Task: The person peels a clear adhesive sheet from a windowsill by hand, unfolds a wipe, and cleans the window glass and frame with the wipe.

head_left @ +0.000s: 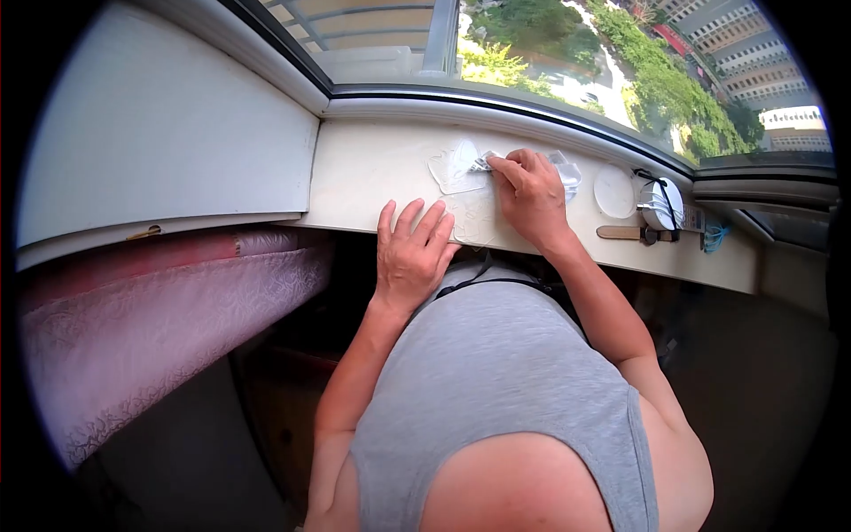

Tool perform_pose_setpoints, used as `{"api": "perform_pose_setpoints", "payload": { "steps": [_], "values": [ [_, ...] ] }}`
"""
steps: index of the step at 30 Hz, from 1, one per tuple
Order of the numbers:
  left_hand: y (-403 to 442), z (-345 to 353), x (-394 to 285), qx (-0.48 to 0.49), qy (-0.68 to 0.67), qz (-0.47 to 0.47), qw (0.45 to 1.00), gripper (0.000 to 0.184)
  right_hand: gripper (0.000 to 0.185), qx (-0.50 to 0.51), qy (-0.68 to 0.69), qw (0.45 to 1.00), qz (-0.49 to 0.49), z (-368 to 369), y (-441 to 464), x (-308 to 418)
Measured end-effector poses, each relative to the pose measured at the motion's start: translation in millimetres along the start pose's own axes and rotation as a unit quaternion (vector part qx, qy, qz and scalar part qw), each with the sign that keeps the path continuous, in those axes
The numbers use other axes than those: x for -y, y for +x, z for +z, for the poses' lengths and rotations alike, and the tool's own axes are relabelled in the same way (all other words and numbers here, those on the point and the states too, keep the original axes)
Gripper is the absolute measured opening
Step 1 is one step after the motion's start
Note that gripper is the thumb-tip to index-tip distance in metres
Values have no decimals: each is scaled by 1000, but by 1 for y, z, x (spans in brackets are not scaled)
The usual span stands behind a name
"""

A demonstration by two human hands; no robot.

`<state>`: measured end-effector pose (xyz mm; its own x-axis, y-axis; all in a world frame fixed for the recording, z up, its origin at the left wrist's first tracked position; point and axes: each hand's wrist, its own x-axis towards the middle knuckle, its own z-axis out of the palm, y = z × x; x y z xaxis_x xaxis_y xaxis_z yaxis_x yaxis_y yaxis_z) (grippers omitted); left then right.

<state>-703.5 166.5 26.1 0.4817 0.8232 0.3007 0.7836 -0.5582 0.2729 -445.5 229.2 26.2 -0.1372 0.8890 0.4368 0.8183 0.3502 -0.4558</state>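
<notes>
On the cream window sill, my right hand pinches a small silvery-white packet between thumb and fingers. Under and to the left of the packet lies a clear plastic piece. More thin clear plastic lies between my two hands, near the sill's front edge. My left hand rests at that edge with its fingers spread and nothing in them. White and clear wrapping shows just to the right of my right hand, partly hidden by it.
A round clear lid, a white round object with a black strap, a brown-strapped watch and a light blue cord lie to the right. The window frame runs behind; pink patterned fabric is at the left.
</notes>
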Motion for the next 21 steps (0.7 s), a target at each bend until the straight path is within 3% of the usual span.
{"api": "perform_pose_setpoints", "payload": {
  "steps": [2,15,21],
  "values": [
    [-5,1,-3,-30,-15,11,999,49,23,-14,31,999,11,2,0,-4],
    [-7,9,-16,-75,-16,15,997,38,19,-22,73,997,4,3,-3,-12],
    [-9,-2,-9,-173,-46,43,983,30,21,-40,84,996,0,5,-4,-16]
  ]
}}
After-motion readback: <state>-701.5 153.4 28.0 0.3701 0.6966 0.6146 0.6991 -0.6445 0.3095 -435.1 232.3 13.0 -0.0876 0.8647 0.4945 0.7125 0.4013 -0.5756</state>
